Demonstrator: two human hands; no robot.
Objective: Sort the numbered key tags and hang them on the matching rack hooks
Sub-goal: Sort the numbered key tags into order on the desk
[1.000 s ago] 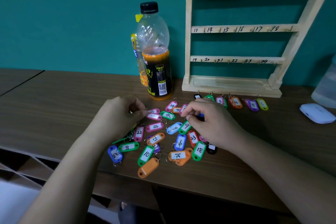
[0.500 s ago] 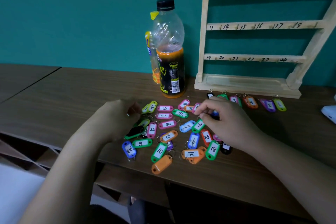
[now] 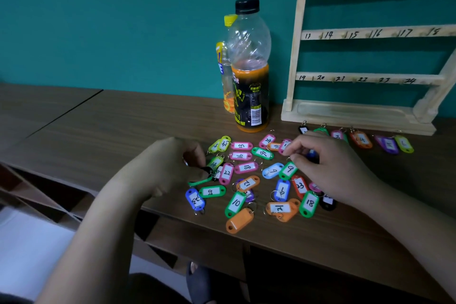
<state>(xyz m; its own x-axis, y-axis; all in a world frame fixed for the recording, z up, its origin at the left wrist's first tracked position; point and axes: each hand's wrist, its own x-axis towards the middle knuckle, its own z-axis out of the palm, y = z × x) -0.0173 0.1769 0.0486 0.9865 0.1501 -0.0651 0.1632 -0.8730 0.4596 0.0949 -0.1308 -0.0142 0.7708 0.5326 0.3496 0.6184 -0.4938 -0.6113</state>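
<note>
1. key tags point(image 3: 245, 167): flat oblong plastic, glossy; pink, green, blue, orange, red, purple, black; each has a white paper window with a handwritten number and a small metal split ring; scattered loose on the table between the two hands; some overlap, so several numbers are covered.
2. orange tag point(image 3: 239, 221): lies blank side up at the near edge of the pile; number not shown.
3. row of tags point(image 3: 361, 140): in a line just in front of the rack base; numbers blurred, save a 4 on the orange one.
4. rack point(image 3: 345, 112): pale bare wood, ladder-shaped, standing at the teal wall point(image 3: 123, 20); rails inked with numbers, 19 to 24 on the lowest; hooks tiny and hard to make out; top and right side cut off by the frame.
5. left hand point(image 3: 170, 168): fingers curled at the pile's left edge, tips at a black tag point(image 3: 206, 170); whether it grips cannot be told.
6. right hand point(image 3: 330, 168): thumb and forefinger drawn together at a pink tag point(image 3: 285, 146); whether they pinch it cannot be told; palm covers tags beneath.
7. table point(image 3: 123, 131): dark wood-grain laminate, matte.
8. bottle point(image 3: 249, 44): clear ribbed plastic, black cap, orange liquid low down; second bottle point(image 3: 223, 74), yellow-capped, half hidden behind it.
</note>
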